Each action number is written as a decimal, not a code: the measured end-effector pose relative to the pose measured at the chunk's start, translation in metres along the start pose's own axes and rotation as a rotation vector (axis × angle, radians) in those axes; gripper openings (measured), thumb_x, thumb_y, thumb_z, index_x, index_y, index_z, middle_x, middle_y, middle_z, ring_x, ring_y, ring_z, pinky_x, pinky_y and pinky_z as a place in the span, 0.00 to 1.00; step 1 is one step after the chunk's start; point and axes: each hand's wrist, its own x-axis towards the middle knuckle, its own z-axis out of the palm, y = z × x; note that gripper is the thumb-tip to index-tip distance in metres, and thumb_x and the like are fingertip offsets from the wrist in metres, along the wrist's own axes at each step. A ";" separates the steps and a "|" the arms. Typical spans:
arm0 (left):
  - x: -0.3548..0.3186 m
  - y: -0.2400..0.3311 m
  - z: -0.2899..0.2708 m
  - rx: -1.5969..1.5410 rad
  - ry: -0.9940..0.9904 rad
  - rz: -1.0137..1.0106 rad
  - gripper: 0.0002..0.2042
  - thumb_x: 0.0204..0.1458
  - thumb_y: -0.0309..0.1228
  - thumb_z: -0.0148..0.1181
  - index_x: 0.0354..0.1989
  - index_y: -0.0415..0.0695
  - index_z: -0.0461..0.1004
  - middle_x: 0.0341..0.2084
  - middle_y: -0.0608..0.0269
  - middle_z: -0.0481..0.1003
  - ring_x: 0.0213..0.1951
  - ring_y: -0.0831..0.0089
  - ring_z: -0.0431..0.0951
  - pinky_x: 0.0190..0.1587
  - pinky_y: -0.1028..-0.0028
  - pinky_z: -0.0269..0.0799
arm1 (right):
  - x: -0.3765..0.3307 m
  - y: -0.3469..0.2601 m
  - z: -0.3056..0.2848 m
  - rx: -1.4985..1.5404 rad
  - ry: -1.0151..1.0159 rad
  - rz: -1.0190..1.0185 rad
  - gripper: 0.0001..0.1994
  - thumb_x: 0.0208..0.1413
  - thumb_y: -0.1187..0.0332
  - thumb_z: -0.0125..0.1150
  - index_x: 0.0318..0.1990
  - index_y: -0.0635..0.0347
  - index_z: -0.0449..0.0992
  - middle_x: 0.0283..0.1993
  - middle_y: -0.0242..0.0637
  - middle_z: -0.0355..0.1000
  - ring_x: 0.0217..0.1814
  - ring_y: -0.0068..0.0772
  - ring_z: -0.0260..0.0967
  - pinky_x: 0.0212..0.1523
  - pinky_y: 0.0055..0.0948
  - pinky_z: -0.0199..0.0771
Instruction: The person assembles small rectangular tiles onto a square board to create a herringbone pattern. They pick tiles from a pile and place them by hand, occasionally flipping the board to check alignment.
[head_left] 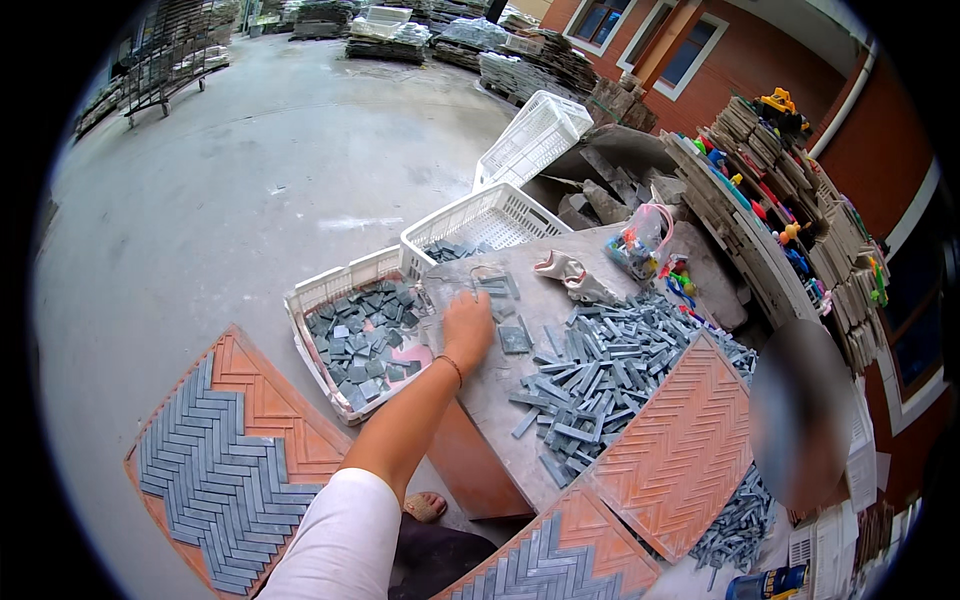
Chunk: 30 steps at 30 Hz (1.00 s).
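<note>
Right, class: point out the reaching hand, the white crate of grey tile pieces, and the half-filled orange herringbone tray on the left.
left hand [468, 328]: head view, back of the hand.
white crate [322, 288]: head view, far rim.
orange herringbone tray [270, 400]: head view, bare orange part.

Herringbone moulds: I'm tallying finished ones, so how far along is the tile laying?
The orange mould at left is roughly two-thirds filled with grey strips; its right side is bare. The bottom mould is partly filled, and the mould on the table is empty. The left hand rests on the table by loose pieces. A pile of strips remains.
</note>
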 end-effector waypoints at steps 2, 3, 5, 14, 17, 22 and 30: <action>-0.004 0.006 0.000 -0.026 0.005 0.049 0.10 0.41 0.29 0.55 0.33 0.43 0.67 0.29 0.55 0.70 0.33 0.58 0.72 0.33 0.62 0.68 | 0.001 -0.002 -0.002 -0.016 -0.040 0.059 0.09 0.48 0.74 0.50 0.38 0.60 0.73 0.34 0.45 0.71 0.36 0.48 0.67 0.39 0.38 0.68; -0.005 0.001 -0.002 -0.066 -0.026 0.064 0.10 0.41 0.30 0.55 0.33 0.43 0.67 0.29 0.55 0.70 0.33 0.58 0.72 0.33 0.62 0.68 | 0.003 -0.003 -0.001 -0.010 -0.041 0.043 0.09 0.48 0.74 0.50 0.38 0.60 0.73 0.34 0.45 0.70 0.36 0.48 0.67 0.39 0.38 0.68; -0.010 0.002 -0.013 -0.102 -0.108 0.078 0.15 0.40 0.34 0.58 0.37 0.42 0.66 0.32 0.53 0.69 0.35 0.58 0.72 0.35 0.64 0.68 | 0.003 -0.004 -0.002 -0.015 -0.049 0.026 0.10 0.46 0.75 0.51 0.37 0.60 0.73 0.33 0.45 0.70 0.35 0.48 0.67 0.38 0.39 0.68; 0.003 -0.006 -0.019 -0.136 -0.273 0.135 0.22 0.36 0.33 0.64 0.38 0.37 0.63 0.34 0.47 0.68 0.37 0.53 0.72 0.39 0.62 0.71 | -0.002 0.004 0.002 0.038 -0.001 0.034 0.10 0.43 0.74 0.53 0.36 0.60 0.73 0.30 0.44 0.69 0.32 0.49 0.65 0.34 0.40 0.66; 0.006 -0.008 -0.014 -0.103 -0.214 0.087 0.21 0.36 0.33 0.64 0.36 0.37 0.63 0.34 0.47 0.68 0.37 0.54 0.72 0.39 0.63 0.71 | -0.001 0.002 0.004 0.062 0.013 0.044 0.10 0.43 0.74 0.53 0.36 0.60 0.73 0.30 0.45 0.68 0.32 0.49 0.65 0.33 0.41 0.66; 0.010 -0.027 -0.029 -0.200 -0.177 -0.143 0.22 0.35 0.36 0.64 0.35 0.36 0.63 0.34 0.45 0.68 0.38 0.51 0.72 0.40 0.60 0.69 | 0.002 0.005 0.003 -0.009 0.105 -0.082 0.10 0.43 0.73 0.53 0.35 0.61 0.73 0.29 0.47 0.67 0.31 0.51 0.64 0.33 0.43 0.66; 0.043 -0.149 -0.063 -0.268 -0.184 -0.565 0.28 0.40 0.43 0.61 0.39 0.28 0.64 0.32 0.36 0.73 0.35 0.46 0.75 0.39 0.59 0.70 | -0.003 0.008 0.003 0.022 0.053 -0.054 0.07 0.46 0.72 0.53 0.33 0.62 0.72 0.28 0.46 0.67 0.30 0.50 0.64 0.30 0.43 0.64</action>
